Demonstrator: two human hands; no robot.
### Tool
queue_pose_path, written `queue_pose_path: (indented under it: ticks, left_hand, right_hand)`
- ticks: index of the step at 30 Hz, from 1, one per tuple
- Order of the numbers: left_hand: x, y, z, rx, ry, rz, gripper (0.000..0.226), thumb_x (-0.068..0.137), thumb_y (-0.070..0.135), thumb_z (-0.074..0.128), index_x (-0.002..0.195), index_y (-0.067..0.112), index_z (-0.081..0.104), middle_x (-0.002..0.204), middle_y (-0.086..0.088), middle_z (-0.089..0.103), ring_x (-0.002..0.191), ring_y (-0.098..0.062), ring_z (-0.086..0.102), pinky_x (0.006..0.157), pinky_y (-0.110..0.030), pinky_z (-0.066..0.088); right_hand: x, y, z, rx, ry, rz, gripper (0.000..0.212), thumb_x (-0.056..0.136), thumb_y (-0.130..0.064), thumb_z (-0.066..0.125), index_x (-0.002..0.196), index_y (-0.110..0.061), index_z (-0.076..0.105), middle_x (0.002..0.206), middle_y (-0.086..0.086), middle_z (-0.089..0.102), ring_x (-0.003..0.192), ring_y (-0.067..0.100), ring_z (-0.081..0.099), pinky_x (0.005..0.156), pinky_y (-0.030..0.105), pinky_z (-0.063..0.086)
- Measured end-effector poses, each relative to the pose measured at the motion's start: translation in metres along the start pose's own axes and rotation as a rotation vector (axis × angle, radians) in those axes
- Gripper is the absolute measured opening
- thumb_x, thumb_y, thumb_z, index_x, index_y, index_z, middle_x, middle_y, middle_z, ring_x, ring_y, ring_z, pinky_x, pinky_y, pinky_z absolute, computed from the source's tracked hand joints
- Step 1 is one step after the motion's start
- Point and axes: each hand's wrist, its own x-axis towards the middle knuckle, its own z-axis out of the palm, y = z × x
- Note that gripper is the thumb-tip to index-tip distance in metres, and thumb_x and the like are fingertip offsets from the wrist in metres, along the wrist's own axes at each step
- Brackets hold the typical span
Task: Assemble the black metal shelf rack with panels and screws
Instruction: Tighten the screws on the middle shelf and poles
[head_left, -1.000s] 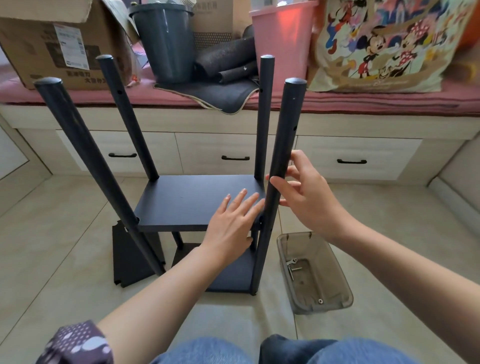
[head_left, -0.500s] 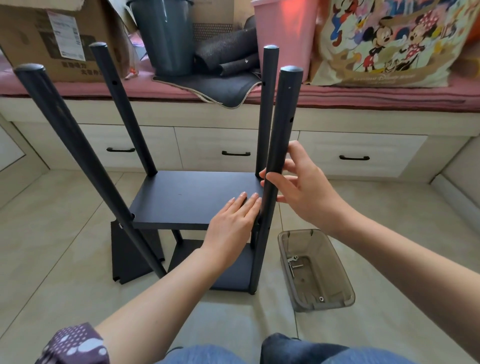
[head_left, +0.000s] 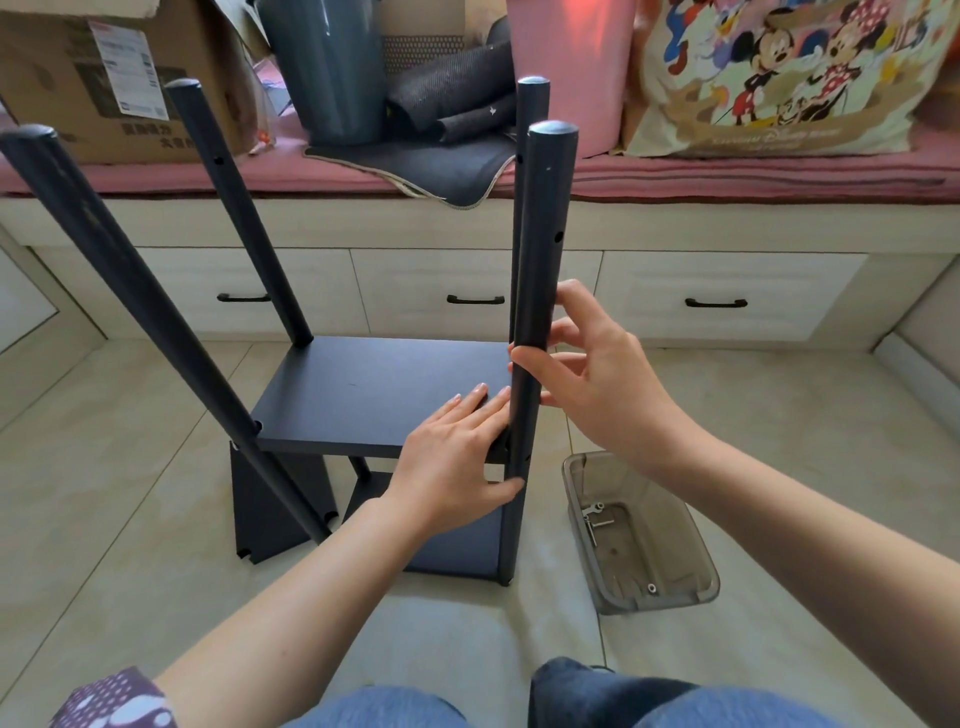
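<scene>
At lower right, a smoky translucent plastic bin (head_left: 644, 540) holds a few small metal screws and fittings, hard to make out. The matte black metal rack (head_left: 374, 395) stands at frame centre; the left hand (head_left: 457, 457) lies flat on its upper panel, and the right hand (head_left: 597, 374) grips the near round post (head_left: 540, 260).

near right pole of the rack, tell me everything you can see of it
The near right pole is a round matte black tube, metal by its look, with a domed cap and small side holes. It stands almost upright from the floor at the shelf panel's front right corner. The right hand pinches it mid-height; the left hand rests on the panel, thumb against the pole.
</scene>
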Motion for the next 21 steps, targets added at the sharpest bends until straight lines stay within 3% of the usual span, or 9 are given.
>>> queue_pose_path:
  ticks: [11,14,17,21]
  left_hand:
    - [-0.005,0.014,0.007,0.185,0.048,-0.137,0.080,0.087,0.074,0.046,0.154,0.030,0.036,0.163,0.001,0.030,0.153,-0.028,0.021,0.123,-0.057,0.015]
    - [-0.007,0.020,0.007,0.181,0.076,-0.164,0.077,0.086,0.071,0.053,0.149,0.026,0.047,0.156,-0.002,0.043,0.148,-0.031,0.034,0.119,-0.061,0.024]
    - [-0.008,0.022,0.009,0.181,0.141,-0.174,0.071,0.086,0.063,0.064,0.143,0.023,0.055,0.150,-0.004,0.051,0.143,-0.032,0.043,0.114,-0.060,0.034]
    - [-0.008,0.022,0.011,0.196,0.157,-0.184,0.070,0.087,0.063,0.061,0.145,0.024,0.053,0.151,-0.002,0.051,0.143,-0.029,0.043,0.115,-0.056,0.034]
  right_hand:
    - [0.000,0.005,0.004,0.062,0.007,-0.003,0.030,0.094,-0.017,0.065,0.113,-0.037,0.052,0.093,-0.001,0.073,0.082,0.015,0.074,0.075,0.040,0.062]
    - [-0.001,0.009,0.004,0.058,-0.002,0.000,0.026,0.095,-0.017,0.064,0.109,-0.036,0.053,0.099,-0.003,0.075,0.089,0.010,0.073,0.078,0.037,0.062]
    - [-0.001,0.012,0.006,0.014,0.012,-0.009,0.020,0.096,-0.018,0.063,0.110,-0.029,0.054,0.098,-0.005,0.075,0.089,0.008,0.072,0.078,0.037,0.061]
    - [0.000,0.017,0.003,0.059,-0.010,0.018,0.014,0.095,-0.017,0.064,0.108,-0.020,0.061,0.097,-0.002,0.075,0.092,0.012,0.072,0.083,0.041,0.060]
